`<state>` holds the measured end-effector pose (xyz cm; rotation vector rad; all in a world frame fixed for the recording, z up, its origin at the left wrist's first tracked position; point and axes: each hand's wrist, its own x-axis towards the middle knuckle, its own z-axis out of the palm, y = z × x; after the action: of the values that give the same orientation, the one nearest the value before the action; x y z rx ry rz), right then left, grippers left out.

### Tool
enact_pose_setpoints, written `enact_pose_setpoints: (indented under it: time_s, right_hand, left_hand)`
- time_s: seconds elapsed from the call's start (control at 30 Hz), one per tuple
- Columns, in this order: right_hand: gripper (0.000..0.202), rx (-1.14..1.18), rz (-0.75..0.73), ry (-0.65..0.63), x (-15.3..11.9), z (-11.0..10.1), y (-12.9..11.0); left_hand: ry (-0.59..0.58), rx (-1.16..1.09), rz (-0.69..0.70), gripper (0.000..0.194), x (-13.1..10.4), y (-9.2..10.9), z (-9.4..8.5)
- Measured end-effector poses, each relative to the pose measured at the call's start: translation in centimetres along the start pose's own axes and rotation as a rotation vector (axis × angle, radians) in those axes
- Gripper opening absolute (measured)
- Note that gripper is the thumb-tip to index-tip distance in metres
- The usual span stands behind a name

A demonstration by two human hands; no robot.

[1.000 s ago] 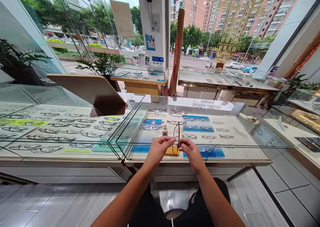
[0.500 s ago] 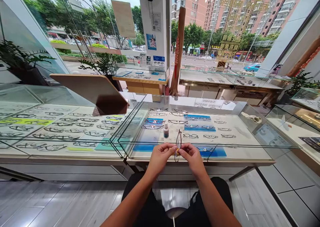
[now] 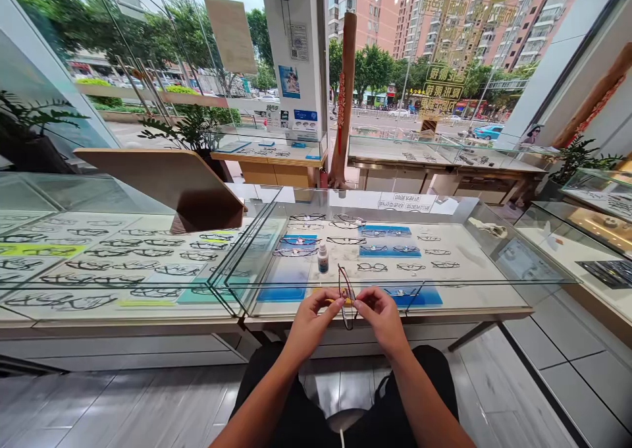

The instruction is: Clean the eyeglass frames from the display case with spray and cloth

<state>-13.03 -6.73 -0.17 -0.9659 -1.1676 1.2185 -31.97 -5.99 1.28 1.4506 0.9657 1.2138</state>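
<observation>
A pair of dark reddish-framed eyeglasses (image 3: pixel 347 311) hangs upright, edge-on, between my two hands, above the front edge of the glass display case. My left hand (image 3: pixel 311 319) pinches it from the left with thumb and index finger. From the right, my right hand (image 3: pixel 382 317) grips it the same way. Part of the frame is hidden by my fingertips. A yellow-orange strip (image 3: pixel 332 301) shows behind my left fingers; what it is and whether I touch it I cannot tell. Just beyond my hands, a small white bottle (image 3: pixel 322 259) with a dark label stands upright on the case.
The glass display case (image 3: pixel 474 296) holds rows of eyeglasses and blue trays (image 3: pixel 390 240). More eyeglasses lie in the case at left, under a tilted wooden-edged board (image 3: pixel 162 178). A crumpled pale cloth (image 3: pixel 488 228) is at the right, and dark eyewear (image 3: pixel 605 273) lies farther right.
The eyeglasses have turned and tilted slightly between my fingers, with the frame now angled. Both hands keep their pinch. The whole view has shifted a little as my head moved.
</observation>
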Motion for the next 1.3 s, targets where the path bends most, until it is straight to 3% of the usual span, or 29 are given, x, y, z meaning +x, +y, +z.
enact_pose_setpoints:
  time_s: [0.3, 0.5, 0.63, 0.73, 0.87, 0.93, 1.07, 1.3]
  right_hand:
    - [0.019, -0.475, -0.291, 0.081, -0.3, -3.8, -2.4]
    - [0.016, -0.576, -0.377, 0.106, -0.3, -5.7, -2.9]
    - [0.015, -0.586, -0.375, 0.105, -0.4, -5.9, -2.5]
    - [0.014, -0.59, -0.388, 0.101, -0.6, -5.4, -2.3]
    - [0.013, -0.607, -0.545, 0.23, -1.5, -3.9, -2.5]
    - [0.019, -0.629, -0.621, 0.144, -2.3, -2.9, -2.9]
    - [0.043, -0.761, -0.659, -0.187, -3.2, -1.0, -3.4]
    - [0.056, -0.991, -0.645, -0.187, -2.9, -1.0, -2.8]
  left_hand:
    - [-0.023, 0.124, -0.032, 0.032, -0.9, 0.7, -1.0]
    - [-0.108, 0.205, -0.021, 0.031, -1.3, 0.9, -1.4]
    - [-0.136, 0.159, -0.024, 0.032, -1.2, 0.8, -1.2]
    - [-0.093, 0.101, -0.05, 0.033, -1.1, 0.7, -1.0]
    - [-0.008, 0.065, -0.063, 0.035, -0.8, 0.7, -0.7]
    - [0.016, 0.072, -0.062, 0.034, -0.8, 0.8, -0.4]
    - [0.001, 0.11, -0.024, 0.03, -0.8, 1.0, 0.1]
    - [0.055, 0.259, 0.088, 0.026, -1.1, 1.2, 0.2]
